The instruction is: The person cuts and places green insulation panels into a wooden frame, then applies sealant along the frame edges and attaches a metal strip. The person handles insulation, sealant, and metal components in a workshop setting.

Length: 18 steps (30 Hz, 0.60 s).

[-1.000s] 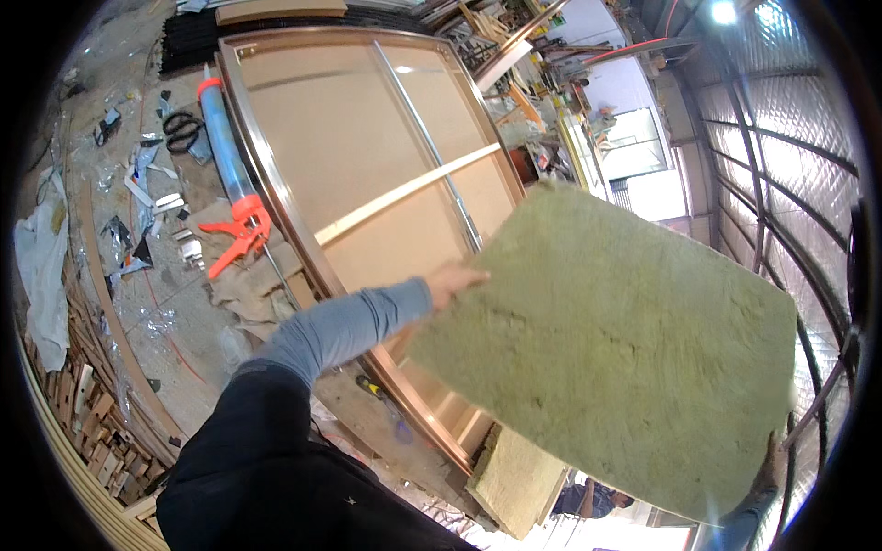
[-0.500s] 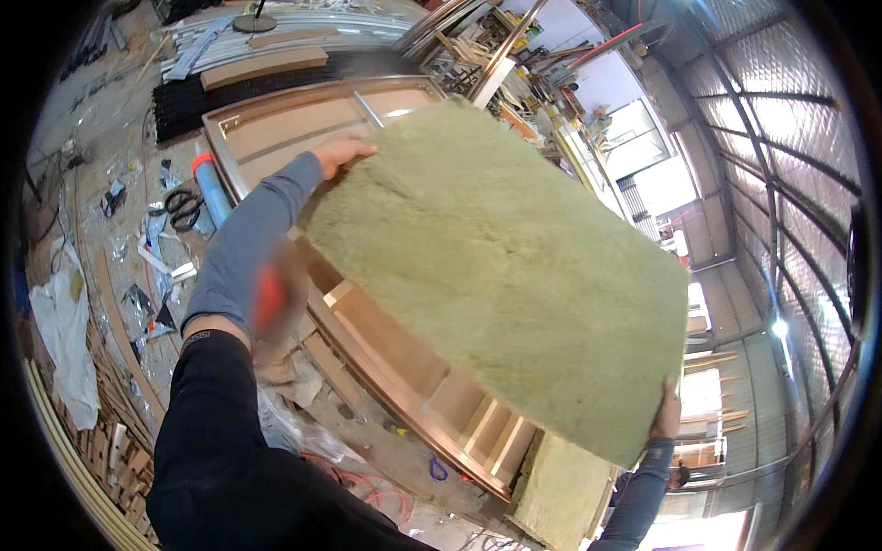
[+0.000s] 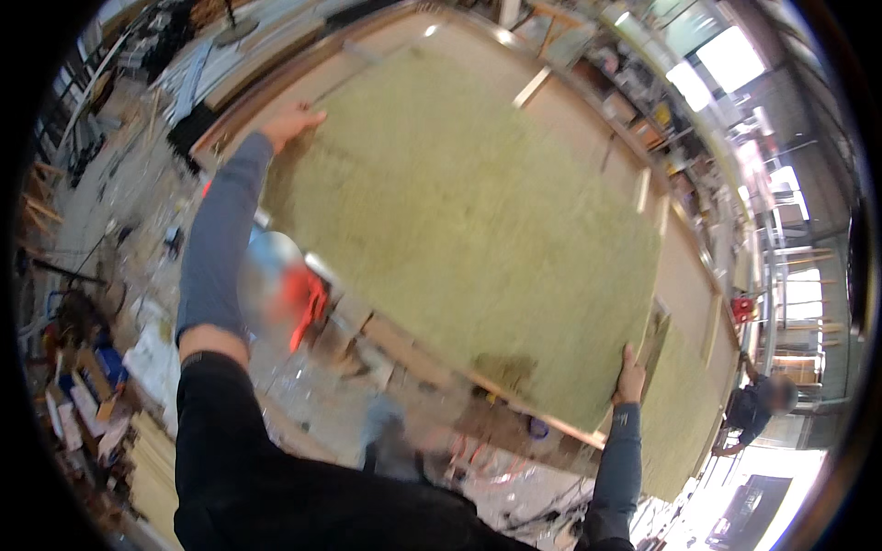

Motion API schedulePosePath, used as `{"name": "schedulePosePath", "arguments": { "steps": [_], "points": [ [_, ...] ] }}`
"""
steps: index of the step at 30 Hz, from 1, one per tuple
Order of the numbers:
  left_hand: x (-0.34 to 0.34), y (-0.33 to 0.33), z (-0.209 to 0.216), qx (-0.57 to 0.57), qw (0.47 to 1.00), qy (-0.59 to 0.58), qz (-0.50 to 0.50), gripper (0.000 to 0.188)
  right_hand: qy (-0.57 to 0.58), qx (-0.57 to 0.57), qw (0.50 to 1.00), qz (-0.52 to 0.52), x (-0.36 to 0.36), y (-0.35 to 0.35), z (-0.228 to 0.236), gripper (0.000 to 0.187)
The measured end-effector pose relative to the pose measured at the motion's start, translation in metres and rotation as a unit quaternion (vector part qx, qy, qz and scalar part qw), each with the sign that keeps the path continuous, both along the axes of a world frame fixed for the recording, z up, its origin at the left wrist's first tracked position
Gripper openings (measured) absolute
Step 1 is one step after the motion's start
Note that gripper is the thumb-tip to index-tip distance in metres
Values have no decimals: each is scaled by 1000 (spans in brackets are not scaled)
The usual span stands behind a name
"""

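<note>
A large yellow-green insulation slab [image 3: 478, 220], like mineral wool, is stretched between my two hands. My left hand [image 3: 292, 124] grips its far left edge, with the fingers bent over the border. At the near right edge my right hand [image 3: 630, 378] clasps the slab, thumb on top and fingers hidden beneath. The slab lies over or just above a large shallow door-like frame [image 3: 588, 119] with wooden ribs and covers much of it; whether it rests there I cannot tell. A second slab [image 3: 684, 404] lies in the frame beside my right hand.
Another person [image 3: 758, 413] in dark clothing stands past the frame's right end. Blurred red and blue things [image 3: 294, 285] show below my left forearm. Wood offcuts [image 3: 83, 395] and a white sheet [image 3: 152, 354] litter the floor at left. Metal lengths [image 3: 188, 83] lie at far left.
The slab has come down over the frame and now sits flatter, hiding more of the near ribs. Both hands have kept their hold. My view has turned, bringing the other person more into sight.
</note>
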State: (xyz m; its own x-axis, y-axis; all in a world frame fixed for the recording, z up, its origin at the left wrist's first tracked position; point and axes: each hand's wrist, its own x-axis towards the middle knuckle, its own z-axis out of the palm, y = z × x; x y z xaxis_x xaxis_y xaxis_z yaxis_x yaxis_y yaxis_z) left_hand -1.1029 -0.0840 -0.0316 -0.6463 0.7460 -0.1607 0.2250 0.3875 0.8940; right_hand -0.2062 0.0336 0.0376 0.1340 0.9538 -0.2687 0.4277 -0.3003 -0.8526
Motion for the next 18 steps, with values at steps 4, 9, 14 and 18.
{"name": "schedulePosePath", "arguments": {
  "steps": [4,9,14,18],
  "points": [
    [25,9,1,-31,990,130,-31,86,25,-69,997,-20,40,-18,-37,69],
    [86,-53,17,187,970,156,19,75,22,17,999,-16,125,-44,-66,51],
    [211,-288,13,200,971,45,125,62,-52,193,978,-63,88,-155,1,44],
    [302,-451,-109,-87,927,363,41,84,-234,363,899,-69,144,-292,-56,23]
  ]
}}
